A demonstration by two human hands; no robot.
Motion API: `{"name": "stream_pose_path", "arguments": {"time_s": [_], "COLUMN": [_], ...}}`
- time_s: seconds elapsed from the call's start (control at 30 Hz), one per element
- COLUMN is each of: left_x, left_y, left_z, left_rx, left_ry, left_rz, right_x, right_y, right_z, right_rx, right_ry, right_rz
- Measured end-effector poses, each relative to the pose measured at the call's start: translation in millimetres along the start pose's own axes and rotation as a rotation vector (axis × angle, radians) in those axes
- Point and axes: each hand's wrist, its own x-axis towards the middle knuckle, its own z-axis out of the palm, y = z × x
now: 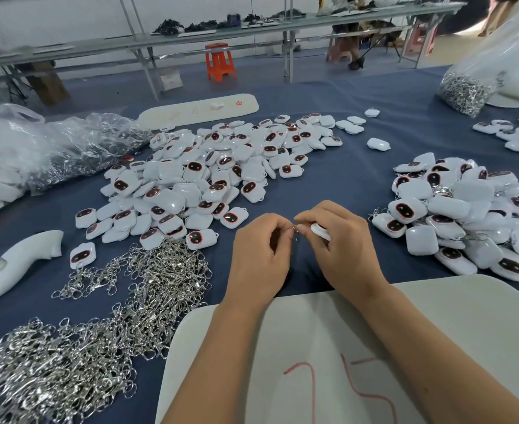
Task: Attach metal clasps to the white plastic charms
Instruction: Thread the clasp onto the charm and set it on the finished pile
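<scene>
On your blue-clothed bench (343,154), charm heaps (209,179), clasp pile (99,332), orange stool (220,61) behind, your left hand (258,255) fingers pinching a clasp (295,230), right hand (340,243) gripping a charm (320,231).

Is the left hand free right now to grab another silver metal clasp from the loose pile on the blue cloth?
Probably not yet. The left hand is pinching a small metal clasp against the white plastic charm held by the right hand. The pile of silver clasps lies close to its left with nothing between.

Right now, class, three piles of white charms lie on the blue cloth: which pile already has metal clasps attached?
The pile on the right: silver clasps poke out between its charms. The big middle pile shows almost none.
</scene>
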Motion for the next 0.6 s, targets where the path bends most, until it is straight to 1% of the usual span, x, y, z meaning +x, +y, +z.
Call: {"name": "stream_pose_path", "arguments": {"time_s": [0.17,0.3,0.47,0.6], "left_x": [0.3,0.0,0.2,0.3], "left_y": [1.8,5.4,6.5,9.0], "left_z": [-0.4,0.1,-1.5,-1.1], "left_rx": [0.025,0.025,-0.018,0.007], "left_ry": [0.013,0.040,0.025,0.055], "left_rz": [0.015,0.011,-0.013,-0.003], "right_x": [1.6,1.4,0.8,-1.5], "right_y": [-0.3,-2.1,-2.8,-3.0], "right_z": [-1.5,-2.9,-1.0,2.0], "right_rx": [0.044,0.040,-0.030,-0.003], "right_ry": [-0.038,-0.008,0.036,0.062], "right_rz": [0.016,-0.007,-0.052,-0.045]}}
